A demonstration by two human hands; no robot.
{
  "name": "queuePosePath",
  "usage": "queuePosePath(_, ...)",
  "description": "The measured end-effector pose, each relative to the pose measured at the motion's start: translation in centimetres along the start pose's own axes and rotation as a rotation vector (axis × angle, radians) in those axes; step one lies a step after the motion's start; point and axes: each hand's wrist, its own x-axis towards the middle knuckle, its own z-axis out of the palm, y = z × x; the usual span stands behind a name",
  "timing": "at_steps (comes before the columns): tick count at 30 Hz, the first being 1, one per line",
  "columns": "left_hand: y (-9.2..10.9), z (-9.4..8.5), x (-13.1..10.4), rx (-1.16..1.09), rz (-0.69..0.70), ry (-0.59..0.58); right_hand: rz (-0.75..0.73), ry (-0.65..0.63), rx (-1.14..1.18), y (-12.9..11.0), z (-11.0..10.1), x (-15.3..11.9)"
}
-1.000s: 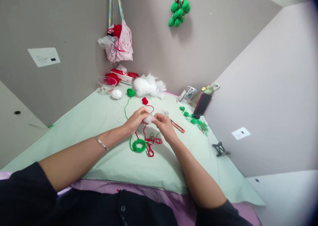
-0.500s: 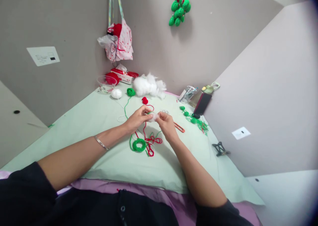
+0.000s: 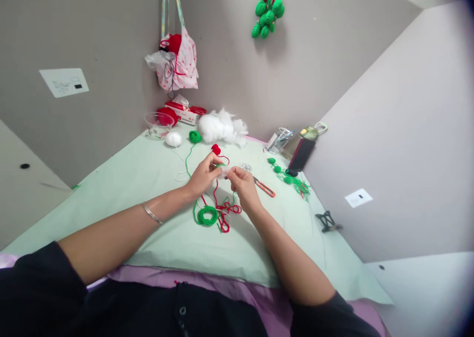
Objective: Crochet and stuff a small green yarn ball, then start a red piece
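My left hand (image 3: 203, 178) grips a small green crocheted piece (image 3: 220, 166), mostly hidden by the fingers. A tuft of white stuffing (image 3: 223, 172) sits between the two hands, and the fingers of my right hand (image 3: 241, 183) pinch its right side. Just below the hands lie a green yarn coil (image 3: 208, 216) and tangled red yarn (image 3: 224, 221). Orange-handled snips (image 3: 265, 187) rest to the right of my right hand. Beyond the hands is a small red yarn ball (image 3: 216, 149).
A white stuffing pile (image 3: 221, 127), green yarn ball (image 3: 194, 137), white ball (image 3: 173, 139) and clear bowl (image 3: 158, 131) stand at the back. On the right are green crocheted pieces (image 3: 288, 180), a phone (image 3: 302, 154), a clear cup (image 3: 280, 141) and a black clip (image 3: 328, 222).
My right hand has moved slightly left, closer to my left hand. Less of the white tuft shows between them, and more of the snips is uncovered.
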Motion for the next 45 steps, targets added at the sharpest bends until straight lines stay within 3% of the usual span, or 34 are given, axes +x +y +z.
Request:
queuePosePath(9, 0.0, -0.4, 0.3, -0.053, -0.035, -0.098, -0.071, 0.028, -0.152, -0.2, -0.9, -0.2)
queuePosePath(13, -0.2, -0.3, 0.5, -0.042, -0.045, -0.036, -0.123, -0.033, -0.239, -0.8, -0.3, -1.2)
queuePosePath(18, -0.4, 0.1, 0.3, -0.027, -0.077, 0.087, -0.179, -0.009, -0.329, -1.0, 1.0, -2.1)
queuePosePath(23, -0.2, 0.3, -0.1, -0.127, -0.18, 0.084, -0.262, 0.05, -0.375, -1.6, -0.3, -1.5)
queuePosePath(26, 0.0, 0.3, -0.3, -0.182, -0.228, 0.056, -0.381, 0.022, -0.216, -2.2, -1.2, -1.3)
queuePosePath(30, -0.1, 0.1, -0.3, -0.219, -0.261, 0.043, -0.25, -0.13, 0.129, -2.0, -1.4, -1.1)
queuePosePath(33, -0.2, -0.1, -0.2, -0.233, -0.273, 0.068, -0.237, -0.032, -0.136, -1.3, -1.4, -0.8)
queuePosePath(36, -0.3, 0.0, -0.2, -0.232, -0.277, 0.093, -0.282, -0.013, -0.403, -0.8, -1.3, -0.7)
queuePosePath(40, -0.3, 0.3, -0.5, -0.221, -0.284, 0.097, -0.263, -0.035, -0.423, -0.5, -0.9, -0.8)
queuePosePath(45, -0.5, 0.5, -0.6, -0.271, -0.313, 0.019, -0.137, -0.029, -0.342, -0.1, -0.6, -0.4)
